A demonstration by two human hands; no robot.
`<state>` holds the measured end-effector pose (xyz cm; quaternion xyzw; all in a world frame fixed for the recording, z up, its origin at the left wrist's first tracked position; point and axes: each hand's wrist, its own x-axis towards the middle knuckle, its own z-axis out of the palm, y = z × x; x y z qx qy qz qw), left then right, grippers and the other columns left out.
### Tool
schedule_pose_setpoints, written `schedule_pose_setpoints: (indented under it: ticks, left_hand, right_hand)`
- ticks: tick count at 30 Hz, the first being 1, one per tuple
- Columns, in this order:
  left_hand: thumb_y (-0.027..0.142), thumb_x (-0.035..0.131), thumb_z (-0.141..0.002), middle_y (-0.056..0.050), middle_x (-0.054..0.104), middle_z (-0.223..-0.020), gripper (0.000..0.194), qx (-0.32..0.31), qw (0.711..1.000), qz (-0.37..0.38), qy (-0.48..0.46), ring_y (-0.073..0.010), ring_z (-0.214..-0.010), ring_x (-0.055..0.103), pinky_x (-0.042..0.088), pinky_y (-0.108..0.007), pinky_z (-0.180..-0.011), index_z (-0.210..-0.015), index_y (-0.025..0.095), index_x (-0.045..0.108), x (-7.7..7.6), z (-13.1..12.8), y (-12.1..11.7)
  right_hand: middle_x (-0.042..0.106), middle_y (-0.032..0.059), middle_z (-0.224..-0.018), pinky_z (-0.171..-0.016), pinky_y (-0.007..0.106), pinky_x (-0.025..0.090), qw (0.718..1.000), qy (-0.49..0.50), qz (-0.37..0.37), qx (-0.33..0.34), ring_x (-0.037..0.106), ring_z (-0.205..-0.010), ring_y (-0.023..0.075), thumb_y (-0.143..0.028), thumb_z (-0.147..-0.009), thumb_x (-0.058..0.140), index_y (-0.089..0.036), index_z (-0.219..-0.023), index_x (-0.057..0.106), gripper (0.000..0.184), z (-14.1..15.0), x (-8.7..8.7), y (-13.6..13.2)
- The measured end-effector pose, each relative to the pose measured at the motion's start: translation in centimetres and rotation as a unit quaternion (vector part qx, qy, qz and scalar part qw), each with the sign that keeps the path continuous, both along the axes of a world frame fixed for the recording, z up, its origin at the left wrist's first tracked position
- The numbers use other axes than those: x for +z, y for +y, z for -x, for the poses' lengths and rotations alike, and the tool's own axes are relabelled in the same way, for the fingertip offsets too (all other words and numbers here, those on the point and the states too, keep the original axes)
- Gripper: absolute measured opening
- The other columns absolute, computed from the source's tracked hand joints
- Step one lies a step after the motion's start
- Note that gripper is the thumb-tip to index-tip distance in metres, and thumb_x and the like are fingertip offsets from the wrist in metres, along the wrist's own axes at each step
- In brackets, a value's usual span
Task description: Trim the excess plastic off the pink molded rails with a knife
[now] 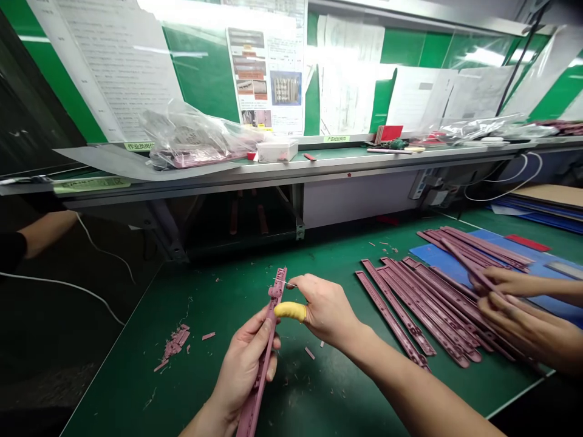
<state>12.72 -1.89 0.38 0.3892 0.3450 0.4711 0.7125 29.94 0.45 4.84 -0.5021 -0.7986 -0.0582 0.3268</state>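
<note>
My left hand (pixel 246 364) is wrapped round a long pink plastic strip (pixel 265 358) that points up and away from me over the green table (pixel 218 400). My right hand (pixel 325 309), with a yellow finger cot (pixel 290 311) on the thumb, is closed in a pinch next to the strip's upper end. A thin pale sliver (pixel 286 283) shows between its fingertips and the strip's tip; I cannot make out what it is.
A pile of like pink strips (pixel 423 300) lies to the right, partly on a blue sheet (pixel 542 267). Another person's two hands (pixel 505 303) handle strips there. Pink scraps (pixel 173 347) lie at left. A raised shelf (pixel 319 162) with bags and a small box runs behind. Someone's arm (pixel 40 233) is at far left.
</note>
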Motion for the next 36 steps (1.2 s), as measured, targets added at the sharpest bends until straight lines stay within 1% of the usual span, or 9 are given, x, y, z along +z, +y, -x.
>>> schedule_pose_setpoints:
  ticks: [5, 14, 17, 21, 25, 27, 30, 33, 36]
  left_hand:
    - [0.034, 0.071, -0.080, -0.001, 0.062, -0.080, 0.032, 0.025, 0.998, -0.030, -0.055, -0.0083, -0.066, 0.053, 0.046, -0.019, -0.068, -0.110, 0.022, 0.070, -0.4, -0.2, -0.1]
    - [0.025, 0.074, -0.078, -0.001, 0.064, -0.076, 0.031, 0.027, 0.995, -0.031, -0.093, -0.0087, -0.062, 0.052, 0.044, -0.018, -0.062, -0.108, 0.018, 0.072, 0.7, -0.6, 0.1]
    - [0.025, 0.074, -0.078, 0.001, 0.061, -0.071, 0.033, 0.051, 0.993, -0.039, -0.096, -0.0058, -0.053, 0.048, 0.039, -0.016, -0.049, -0.109, 0.017, 0.070, 1.0, -0.5, 1.6]
    - [0.022, 0.072, -0.079, 0.002, 0.057, -0.068, 0.034, 0.102, 0.985, -0.058, -0.129, -0.0042, -0.050, 0.048, 0.041, -0.014, -0.048, -0.112, 0.018, 0.068, 1.8, -0.1, 4.9]
    - [0.015, 0.062, -0.084, 0.002, 0.055, -0.074, 0.022, 0.147, 0.971, -0.067, -0.177, -0.0038, -0.058, 0.054, 0.045, -0.012, -0.053, -0.105, 0.016, 0.067, 3.2, 0.7, 6.9]
    - [0.013, 0.059, -0.085, 0.001, 0.055, -0.079, 0.018, 0.147, 0.968, -0.067, -0.192, -0.0040, -0.062, 0.056, 0.047, -0.012, -0.054, -0.102, 0.015, 0.066, 3.6, 1.0, 6.5]
    - [0.018, 0.063, -0.085, 0.001, 0.055, -0.082, 0.019, 0.106, 0.976, -0.050, -0.185, -0.0033, -0.051, 0.051, 0.042, -0.012, -0.039, -0.104, 0.016, 0.064, 3.2, 1.2, 4.3]
    - [0.027, 0.067, -0.084, 0.003, 0.056, -0.076, 0.027, 0.054, 0.983, -0.034, -0.170, -0.0016, -0.037, 0.041, 0.035, -0.011, -0.028, -0.110, 0.019, 0.063, 2.3, 0.8, 1.6]
    - [0.033, 0.070, -0.081, 0.004, 0.056, -0.072, 0.027, 0.013, 0.985, -0.029, -0.167, -0.0009, -0.033, 0.040, 0.037, -0.011, -0.027, -0.104, 0.019, 0.064, 1.7, 0.3, -0.2]
  right_hand:
    - [0.059, 0.0032, -0.069, -0.049, 0.027, 0.022, 0.995, -0.090, -0.015, -0.037, 0.051, -0.059, 0.0145, -0.066, -0.092, 0.031, -0.018, -0.080, 0.061, 0.058, 0.0, 0.1, 0.4]
    - [0.056, 0.0015, -0.067, -0.050, 0.029, 0.017, 0.994, -0.107, -0.024, -0.009, 0.046, -0.056, 0.0126, -0.057, -0.096, 0.033, -0.018, -0.072, 0.051, 0.049, 1.2, -0.9, -1.7]
    - [0.055, 0.0012, -0.066, -0.051, 0.030, 0.017, 0.991, -0.125, -0.015, 0.054, 0.047, -0.057, 0.0138, -0.045, -0.095, 0.042, -0.019, -0.073, 0.051, 0.036, 2.9, -2.5, -4.3]
    - [0.055, -0.0002, -0.063, -0.049, 0.031, 0.014, 0.979, -0.148, 0.011, 0.143, 0.046, -0.053, 0.0150, -0.044, -0.082, 0.061, -0.021, -0.069, 0.049, 0.029, 5.6, -6.7, -8.5]
    - [0.051, -0.0023, -0.053, -0.043, 0.028, 0.015, 0.961, -0.146, 0.020, 0.235, 0.041, -0.042, 0.0122, -0.040, -0.089, 0.054, -0.020, -0.060, 0.048, 0.035, 5.9, -9.4, -9.9]
    - [0.057, -0.0015, -0.059, -0.044, 0.025, 0.027, 0.966, -0.062, 0.066, 0.243, 0.050, -0.048, 0.0124, -0.047, -0.095, 0.042, -0.021, -0.071, 0.057, 0.038, 4.6, -8.5, -8.9]
    - [0.068, 0.0022, -0.086, -0.064, 0.023, 0.045, 0.966, 0.104, 0.132, 0.197, 0.062, -0.074, 0.0136, -0.038, -0.100, 0.034, -0.023, -0.107, 0.061, 0.031, 2.2, -4.9, -6.4]
    - [0.065, 0.0025, -0.092, -0.069, 0.023, 0.046, 0.962, 0.182, 0.138, 0.147, 0.060, -0.077, 0.0131, -0.026, -0.098, 0.036, -0.024, -0.125, 0.051, 0.031, 0.8, -1.3, -4.5]
    - [0.060, 0.0014, -0.088, -0.067, 0.023, 0.044, 0.956, 0.236, 0.123, 0.123, 0.055, -0.075, 0.0131, -0.026, -0.097, 0.038, -0.023, -0.120, 0.052, 0.027, 1.2, 0.9, -3.5]
